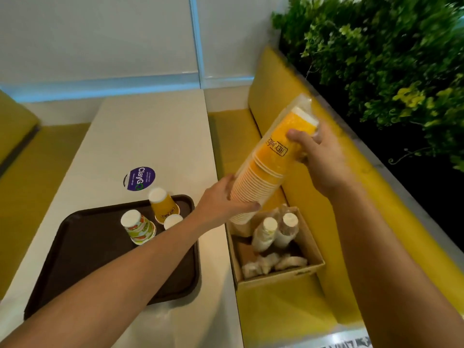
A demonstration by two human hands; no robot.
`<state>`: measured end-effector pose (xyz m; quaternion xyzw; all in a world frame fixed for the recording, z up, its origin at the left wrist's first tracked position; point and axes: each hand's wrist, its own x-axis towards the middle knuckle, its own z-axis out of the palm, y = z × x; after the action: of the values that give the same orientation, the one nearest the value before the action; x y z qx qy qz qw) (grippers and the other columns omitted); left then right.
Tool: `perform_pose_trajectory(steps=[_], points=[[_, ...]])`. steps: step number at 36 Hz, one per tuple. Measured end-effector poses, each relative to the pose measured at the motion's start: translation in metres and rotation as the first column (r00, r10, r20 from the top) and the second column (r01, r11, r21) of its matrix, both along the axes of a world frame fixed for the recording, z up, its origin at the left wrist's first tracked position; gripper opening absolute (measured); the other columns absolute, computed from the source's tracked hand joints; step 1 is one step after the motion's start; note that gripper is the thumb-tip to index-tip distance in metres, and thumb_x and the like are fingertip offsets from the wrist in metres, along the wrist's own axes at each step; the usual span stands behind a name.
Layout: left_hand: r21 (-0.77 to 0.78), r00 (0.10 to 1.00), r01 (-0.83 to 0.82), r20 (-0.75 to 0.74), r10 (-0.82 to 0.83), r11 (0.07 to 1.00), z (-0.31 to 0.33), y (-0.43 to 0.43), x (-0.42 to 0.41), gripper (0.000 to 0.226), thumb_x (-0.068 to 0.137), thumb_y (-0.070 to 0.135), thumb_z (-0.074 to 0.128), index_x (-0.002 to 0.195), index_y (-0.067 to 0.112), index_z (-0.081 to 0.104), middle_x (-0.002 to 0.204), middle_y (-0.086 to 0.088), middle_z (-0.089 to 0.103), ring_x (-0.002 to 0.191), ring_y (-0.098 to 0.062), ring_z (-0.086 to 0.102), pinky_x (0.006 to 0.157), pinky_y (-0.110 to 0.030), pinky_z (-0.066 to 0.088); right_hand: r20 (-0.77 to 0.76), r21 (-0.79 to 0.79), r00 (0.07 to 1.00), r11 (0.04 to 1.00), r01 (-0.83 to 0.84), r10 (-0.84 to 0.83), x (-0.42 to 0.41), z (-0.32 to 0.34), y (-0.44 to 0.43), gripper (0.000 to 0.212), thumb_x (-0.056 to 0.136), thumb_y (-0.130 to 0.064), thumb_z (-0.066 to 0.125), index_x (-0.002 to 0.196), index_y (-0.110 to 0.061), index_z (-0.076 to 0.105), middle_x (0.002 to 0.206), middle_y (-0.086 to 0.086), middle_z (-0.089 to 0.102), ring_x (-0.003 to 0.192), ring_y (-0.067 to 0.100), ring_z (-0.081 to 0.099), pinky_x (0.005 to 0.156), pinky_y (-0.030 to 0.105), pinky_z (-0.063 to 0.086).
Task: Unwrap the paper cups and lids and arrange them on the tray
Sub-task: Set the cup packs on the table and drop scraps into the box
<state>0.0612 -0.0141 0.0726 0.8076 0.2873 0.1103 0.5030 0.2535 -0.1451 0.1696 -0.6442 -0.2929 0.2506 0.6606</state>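
Note:
A long stack of orange paper cups (267, 164) in a clear plastic sleeve is held tilted in the air above the cardboard box (281, 277). My left hand (223, 199) grips the stack's lower end. My right hand (319, 156) grips its upper end. On the dark brown tray (95, 267) three cups stand upside down: an orange one (162, 204), a fruit-patterned one (136, 227), and a third (173, 220) partly hidden behind my left forearm.
The tray lies on a cream table (150, 136) bearing a round purple sticker (139, 178). The box sits on a yellow bench (283, 310) at the right and holds more wrapped cup stacks (275, 233) and wrapped lids (273, 264). Green plants (376, 59) rise behind the bench back.

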Motion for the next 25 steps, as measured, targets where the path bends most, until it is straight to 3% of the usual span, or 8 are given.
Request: perform_pose_trajectory(steps=[3,6,12,15,17,21,23,25], points=[[0.022,0.997,-0.046,0.058,0.044,0.999,0.021,0.007,-0.011,0.072,0.073,0.049,0.09,0.131,0.042,0.048,0.119,0.024,0.063,0.107,0.007,0.059,0.081,-0.016,0.05,0.006,-0.012,0.991,0.991,-0.131,0.131,-0.026,0.009,0.016,0.049,0.092,-0.031,0.076,0.136,-0.024,0.054,0.116,-0.005,0.076,0.102,0.008,0.075,0.073,0.021,0.06],[0.055,0.99,-0.107,0.097,0.101,0.993,0.038,0.023,-0.031,0.072,0.074,0.051,0.089,0.132,0.045,0.047,0.119,0.024,0.063,0.109,0.004,0.06,0.082,-0.02,0.051,0.002,-0.077,0.968,0.965,-0.252,0.253,-0.055,0.017,0.039,0.07,0.081,-0.049,0.078,0.142,-0.03,0.05,0.12,-0.008,0.074,0.106,0.009,0.073,0.075,0.026,0.062],[0.169,0.975,-0.219,0.088,0.206,0.961,0.063,0.072,-0.08,0.082,0.072,0.056,0.089,0.143,0.036,0.051,0.127,0.015,0.065,0.113,-0.008,0.062,0.085,-0.026,0.054,0.019,-0.114,0.916,0.911,-0.396,0.4,-0.101,0.031,0.096,0.03,0.092,-0.043,0.076,0.117,-0.038,0.061,0.11,-0.012,0.078,0.103,0.009,0.074,0.084,0.036,0.062],[0.252,0.961,-0.276,0.09,0.262,0.928,0.071,0.103,-0.106,0.078,0.069,0.055,0.091,0.136,0.035,0.06,0.119,0.008,0.068,0.11,-0.014,0.064,0.09,-0.039,0.058,0.057,-0.174,0.887,0.88,-0.442,0.458,-0.126,0.031,0.131,0.054,0.087,-0.053,0.079,0.134,-0.034,0.058,0.123,-0.009,0.073,0.116,0.016,0.069,0.092,0.047,0.062],[0.272,0.954,-0.301,0.07,0.293,0.914,0.071,0.128,-0.127,0.075,0.066,0.054,0.093,0.132,0.035,0.063,0.116,0.005,0.067,0.107,-0.014,0.064,0.088,-0.041,0.06,0.077,-0.159,0.882,0.879,-0.45,0.465,-0.147,0.029,0.159,0.07,0.086,-0.051,0.082,0.145,-0.032,0.05,0.129,-0.007,0.07,0.12,0.02,0.067,0.089,0.047,0.064],[0.32,0.924,-0.344,-0.05,0.379,0.883,0.058,0.178,-0.169,0.087,0.066,0.067,0.086,0.141,0.039,0.053,0.125,-0.003,0.057,0.109,-0.025,0.061,0.081,-0.034,0.053,0.124,-0.11,0.89,0.898,-0.426,0.438,-0.194,0.016,0.215,0.086,0.087,-0.041,0.084,0.154,-0.036,0.031,0.14,-0.002,0.061,0.126,0.026,0.06,0.091,0.051,0.062],[0.307,0.908,-0.377,-0.067,0.415,0.874,0.052,0.196,-0.186,0.088,0.07,0.062,0.086,0.146,0.039,0.048,0.126,-0.004,0.053,0.105,-0.026,0.062,0.076,-0.03,0.051,0.124,-0.105,0.899,0.907,-0.408,0.419,-0.216,0.002,0.241,0.088,0.086,-0.038,0.085,0.155,-0.035,0.03,0.139,-0.002,0.061,0.126,0.026,0.06,0.098,0.054,0.059],[0.252,0.902,-0.404,-0.05,0.429,0.879,0.046,0.21,-0.201,0.086,0.074,0.054,0.087,0.148,0.04,0.045,0.128,-0.004,0.054,0.103,-0.023,0.066,0.081,-0.034,0.054,0.134,-0.106,0.912,0.92,-0.376,0.388,-0.234,-0.014,0.264,0.095,0.083,-0.037,0.088,0.155,-0.04,0.027,0.137,-0.004,0.062,0.125,0.023,0.061,0.1,0.053,0.057]])
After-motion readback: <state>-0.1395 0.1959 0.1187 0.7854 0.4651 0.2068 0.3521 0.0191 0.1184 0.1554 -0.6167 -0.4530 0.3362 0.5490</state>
